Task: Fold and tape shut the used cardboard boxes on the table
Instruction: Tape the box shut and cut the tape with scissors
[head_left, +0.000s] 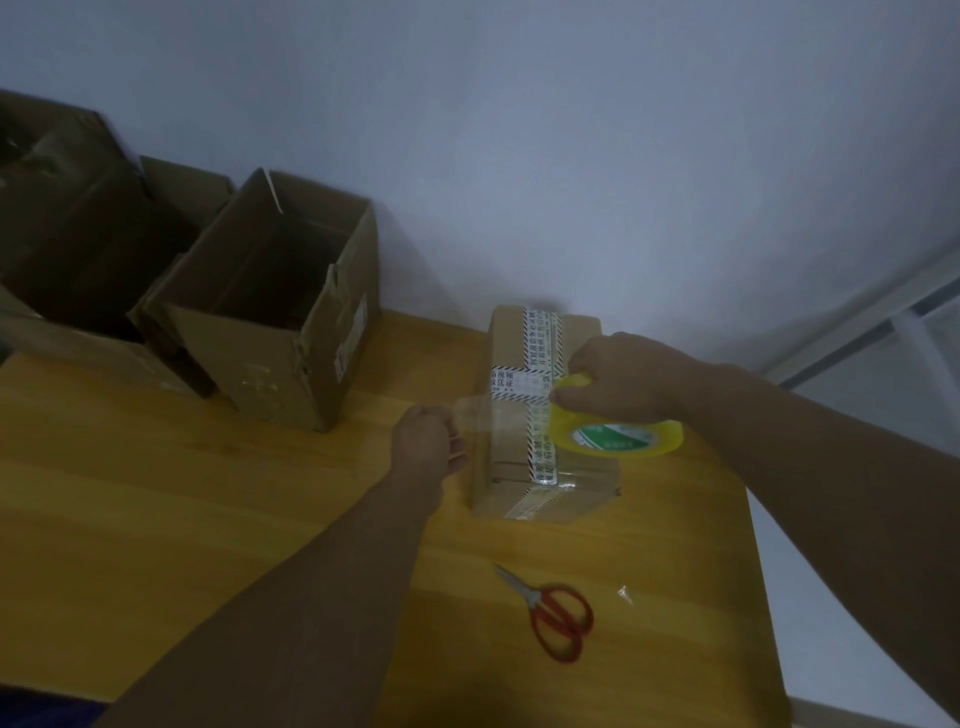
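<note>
A small closed cardboard box (511, 343) with black-and-white printed tape stands in the middle of the wooden table (208, 519). My right hand (618, 376) grips a yellow roll of clear tape (618, 434) over the box's right side. A strip of clear tape (485, 415) stretches left from the roll across the box top. My left hand (426, 441) pinches the free end of that strip just left of the box.
An open cardboard box (291, 312) stands at the back left, with other open boxes (78, 234) further left. Red-handled scissors (556, 613) lie on the table in front of the small box. A small scrap of clear tape (625, 594) lies right of them. The table's right edge is close.
</note>
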